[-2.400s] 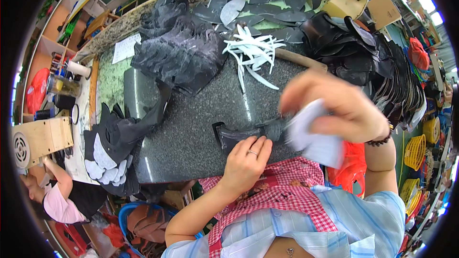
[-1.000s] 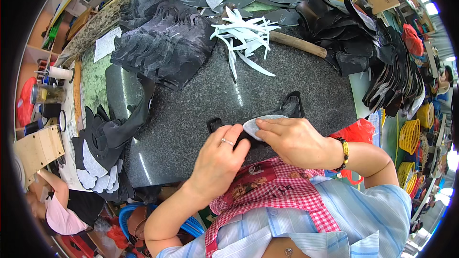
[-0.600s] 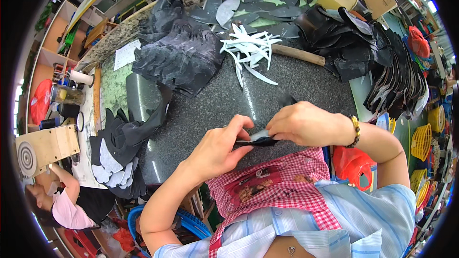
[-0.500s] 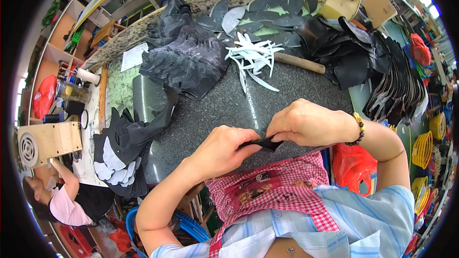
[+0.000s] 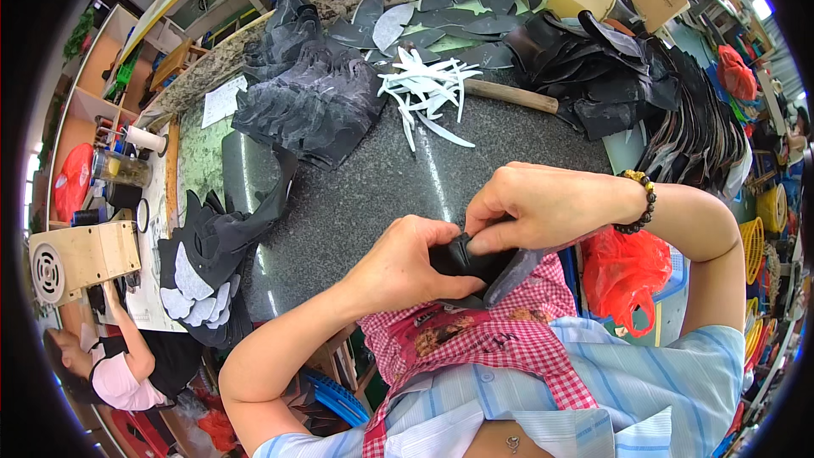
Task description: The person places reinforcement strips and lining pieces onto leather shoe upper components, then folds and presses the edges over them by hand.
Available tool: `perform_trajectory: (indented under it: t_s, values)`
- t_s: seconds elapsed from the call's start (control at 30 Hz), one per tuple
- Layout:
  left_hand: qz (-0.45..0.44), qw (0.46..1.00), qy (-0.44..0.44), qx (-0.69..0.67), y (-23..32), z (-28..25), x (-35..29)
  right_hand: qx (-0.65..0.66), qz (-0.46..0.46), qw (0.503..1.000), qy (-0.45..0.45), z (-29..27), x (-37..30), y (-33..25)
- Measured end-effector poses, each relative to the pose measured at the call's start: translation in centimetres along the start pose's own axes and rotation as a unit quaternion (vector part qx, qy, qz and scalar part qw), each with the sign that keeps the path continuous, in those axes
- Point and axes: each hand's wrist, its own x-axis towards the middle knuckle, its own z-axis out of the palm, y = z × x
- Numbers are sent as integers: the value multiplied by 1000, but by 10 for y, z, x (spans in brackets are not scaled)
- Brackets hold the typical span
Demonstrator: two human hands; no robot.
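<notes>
Nearest, over the near edge of the dark stone tabletop (image 5: 381,187), both hands meet on a black leather piece (image 5: 475,265). The left hand (image 5: 403,267) curls in from the lower left, its grip clamped on the piece's left end. The right hand (image 5: 547,203), wrist bent and wearing a bead bracelet (image 5: 638,201), pinches it from above. Farther off lie white strips (image 5: 424,93), a wooden handle (image 5: 509,96) and black leather stacks (image 5: 305,97).
</notes>
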Motion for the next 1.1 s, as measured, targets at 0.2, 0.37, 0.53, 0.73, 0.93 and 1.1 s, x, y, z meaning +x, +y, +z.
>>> perform_trajectory:
  t_s: [0.2, 0.37, 0.53, 0.73, 0.93, 1.1]
  values:
    - [21, 985, -6, -170, -2, 10, -12, 69, -6, 996, -63, 16, -8, 0]
    - [209, 938, -184, -207, -8, 21, -16, 383, -96, 858, -328, 54, -8, 35]
    - [284, 871, 117, 384, -21, 11, -2, 169, -38, 970, 173, -41, 26, 77]
    - [230, 802, 274, 478, -55, 57, 0, -321, -127, 825, 447, -68, 114, 75]
    - [210, 823, 432, 304, -16, -19, 3, -200, -30, 920, 336, -81, 84, 55]
    - [137, 914, 376, 71, -3, -41, 32, 296, -64, 905, 300, -48, 44, 36]
